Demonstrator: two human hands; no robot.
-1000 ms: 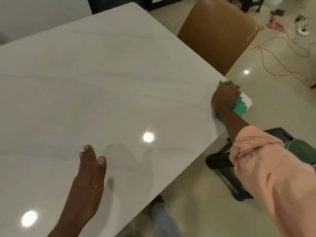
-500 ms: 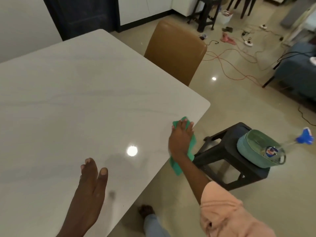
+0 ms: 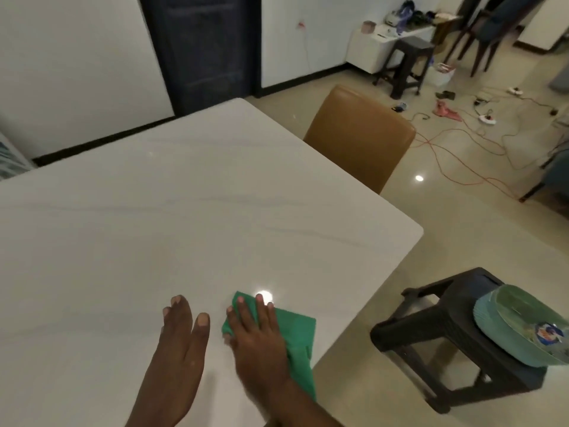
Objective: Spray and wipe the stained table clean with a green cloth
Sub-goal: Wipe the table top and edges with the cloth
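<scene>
A white marble-look table (image 3: 191,229) fills the left and middle of the head view. The green cloth (image 3: 297,334) lies flat on the table near its front right edge, one end hanging over the edge. My right hand (image 3: 257,337) presses down on the cloth's left part with fingers spread. My left hand (image 3: 181,343) rests flat on the bare table just left of the cloth, holding nothing. The spray bottle (image 3: 551,334) lies in a green basin at the right; only its label shows.
A tan chair (image 3: 358,134) stands at the table's far right side. A dark plastic stool (image 3: 443,334) right of the table carries the green basin (image 3: 520,322). Cables (image 3: 446,155) trail over the tiled floor; another stool (image 3: 406,63) stands farther back.
My right hand has dragged the cloth from the table's far right corner along the edge to beside my left hand. The view has tilted up, showing more of the room.
</scene>
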